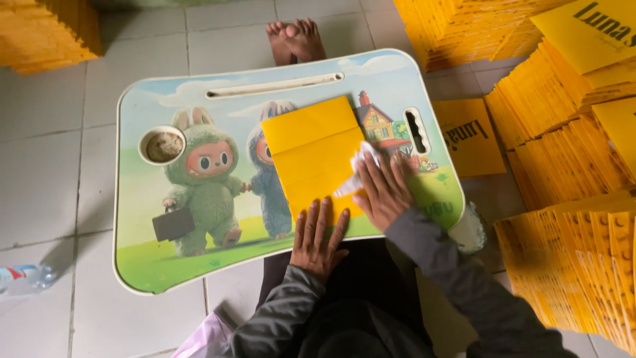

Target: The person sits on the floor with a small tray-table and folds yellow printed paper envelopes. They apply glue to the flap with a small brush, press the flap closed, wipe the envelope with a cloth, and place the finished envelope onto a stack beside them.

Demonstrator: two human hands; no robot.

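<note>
Nearest me, my left hand [318, 235] lies flat, fingers spread, pinning the yellow folded paper [317, 156] at the lap table's [165, 265] near edge, while my right hand [383, 189] presses a white cloth [358, 174] along its right side, fingers extended.

One small lap table [142, 199] with a cartoon-printed top carries one folded yellow paper sheet [311, 149] and one white cloth [361, 174]; two hands, the left hand [318, 238] and the right hand [384, 192], rest on it, and two bare feet [296, 38] show beyond its far edge. Around it lie one loose yellow sheet [469, 136] on the floor, one plastic bottle [23, 278] at the left edge, and several stacks of yellow sheets [563, 99], too tightly packed to count.
</note>
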